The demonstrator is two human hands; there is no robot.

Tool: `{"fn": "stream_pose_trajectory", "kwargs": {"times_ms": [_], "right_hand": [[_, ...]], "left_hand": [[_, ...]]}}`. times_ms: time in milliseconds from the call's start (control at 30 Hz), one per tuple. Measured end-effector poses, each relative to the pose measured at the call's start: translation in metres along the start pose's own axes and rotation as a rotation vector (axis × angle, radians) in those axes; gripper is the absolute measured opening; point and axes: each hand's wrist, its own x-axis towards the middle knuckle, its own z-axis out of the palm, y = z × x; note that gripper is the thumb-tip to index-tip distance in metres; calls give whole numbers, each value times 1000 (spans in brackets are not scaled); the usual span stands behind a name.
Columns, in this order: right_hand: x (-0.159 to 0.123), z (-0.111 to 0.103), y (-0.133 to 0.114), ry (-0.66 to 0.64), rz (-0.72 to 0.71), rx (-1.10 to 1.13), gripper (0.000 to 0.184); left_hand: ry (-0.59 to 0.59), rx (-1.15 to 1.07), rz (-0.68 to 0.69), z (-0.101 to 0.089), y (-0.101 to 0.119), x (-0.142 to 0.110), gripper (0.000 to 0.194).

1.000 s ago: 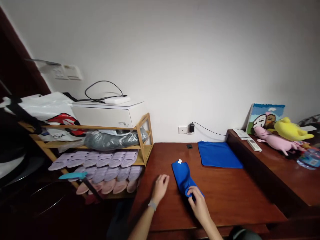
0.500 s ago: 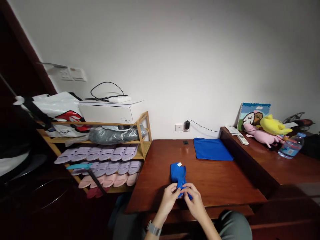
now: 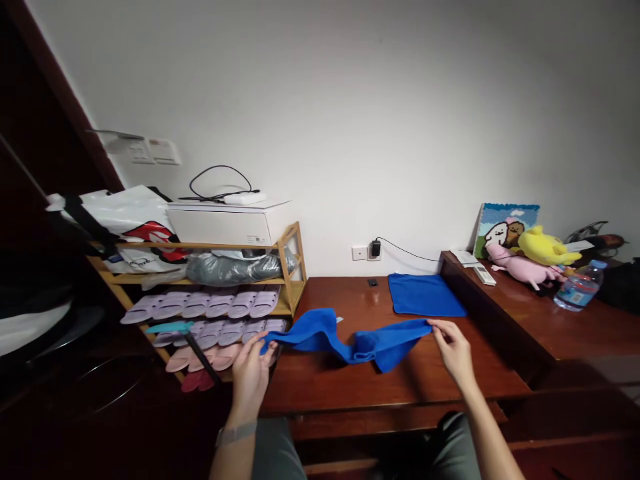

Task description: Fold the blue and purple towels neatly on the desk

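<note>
A blue cloth (image 3: 345,343) is stretched sideways above the brown wooden table (image 3: 345,390), sagging and twisted in its middle. My left hand (image 3: 253,363) pinches its left end, out past the table's left edge. At the other end, my right hand (image 3: 451,343) grips a corner between thumb and fingers. A small white tag shows behind the cloth's left half. Farther back on the table, a second blue cloth (image 3: 425,295) lies flat against the raised right side.
Left of the table stands a wooden rack (image 3: 287,267) with rows of slippers (image 3: 205,303) and a white box (image 3: 220,225) on top. On the right-hand ledge are plush toys (image 3: 545,245), a water bottle (image 3: 580,287) and a remote (image 3: 485,275). A charger (image 3: 375,249) sits in the wall socket.
My hands have moved far apart, left and right, from close together at the table's front. The bunched blue cloth between them is now pulled out long and lifted.
</note>
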Motion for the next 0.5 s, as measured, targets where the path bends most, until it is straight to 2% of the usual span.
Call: {"fn": "stream_pose_trajectory", "kwargs": {"times_ms": [100,300,367,433,500], "right_hand": [[8,-37,1,8,-55,-63,32],[12,-86,-16,79,-159,-231,33],[19,-97,-14,106,-156,-292,40],[33,-102,-6,119,-133,-339,49],[55,-101,8,91,-96,-362,58]], "left_hand": [[25,-8,-2,-16,11,7,25],[13,-50,-30,-17,32,11,45],[8,-49,10,-14,36,21,48],[-14,-47,21,-5,37,36,42],[-36,-70,-55,13,38,56,30]]}}
